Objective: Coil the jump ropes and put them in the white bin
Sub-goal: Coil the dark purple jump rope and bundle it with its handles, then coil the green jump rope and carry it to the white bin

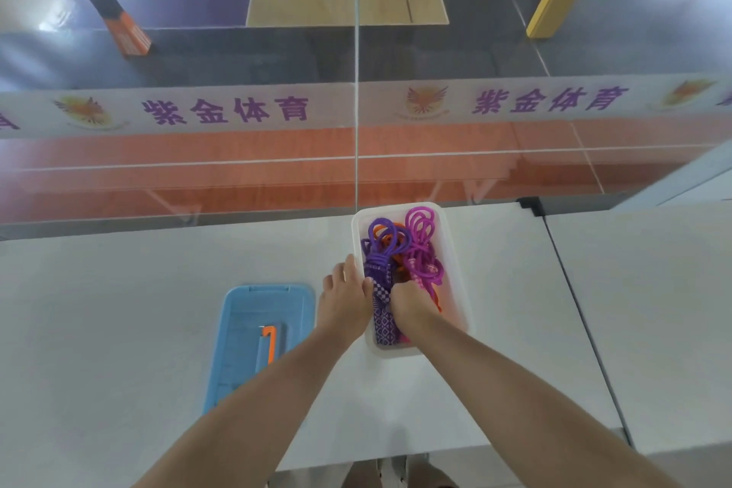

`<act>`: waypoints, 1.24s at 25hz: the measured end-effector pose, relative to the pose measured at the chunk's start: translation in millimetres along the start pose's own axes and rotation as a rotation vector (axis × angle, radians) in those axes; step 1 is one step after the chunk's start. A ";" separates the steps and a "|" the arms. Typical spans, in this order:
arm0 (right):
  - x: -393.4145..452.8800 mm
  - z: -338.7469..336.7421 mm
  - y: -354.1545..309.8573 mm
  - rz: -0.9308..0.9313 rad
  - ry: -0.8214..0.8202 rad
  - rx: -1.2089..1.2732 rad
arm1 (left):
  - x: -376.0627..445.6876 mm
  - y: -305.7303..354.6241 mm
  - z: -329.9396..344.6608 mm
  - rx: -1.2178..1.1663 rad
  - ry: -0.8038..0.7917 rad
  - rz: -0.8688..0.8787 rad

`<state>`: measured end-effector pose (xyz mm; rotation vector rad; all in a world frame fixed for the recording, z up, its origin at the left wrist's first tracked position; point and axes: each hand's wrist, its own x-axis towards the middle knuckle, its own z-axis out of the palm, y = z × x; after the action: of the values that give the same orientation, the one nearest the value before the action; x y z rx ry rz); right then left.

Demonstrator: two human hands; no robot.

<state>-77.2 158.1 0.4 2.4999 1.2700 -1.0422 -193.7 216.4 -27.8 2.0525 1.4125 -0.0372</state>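
Note:
The white bin (pixel 455 250) stands on the white table and holds three coiled jump ropes. The purple rope (pixel 382 246) lies on the left with its checkered handles (pixel 383 323) toward me. An orange rope (pixel 400 234) sits in the middle and a pink rope (pixel 424 246) on the right. My left hand (pixel 344 295) rests against the bin's left wall, fingers straight and thumb over the rim touching the purple handles. My right hand (pixel 408 303) is inside the bin, its fingers curled down beside the purple handles, fingertips hidden among the ropes.
A blue tray (pixel 245 313) with an orange-and-grey tool (pixel 269 343) lies left of the bin, partly under my left forearm. A glass wall runs along the table's far edge. A table seam (pixel 574 289) runs to the right of the bin.

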 end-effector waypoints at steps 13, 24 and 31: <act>-110.7 -89.4 225.8 -0.027 0.545 -0.150 | -63.8 228.7 24.6 0.589 -0.050 0.672; -288.8 -78.0 627.2 0.315 0.631 0.026 | -227.9 562.6 242.0 0.757 -0.240 0.880; -336.7 -90.1 836.6 0.511 0.583 0.260 | -264.8 745.0 372.0 0.787 -0.224 1.248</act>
<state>468.4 -551.5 142.6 3.2170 0.5218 -0.3872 445.3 -357.6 132.7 3.0784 -0.2677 -0.3144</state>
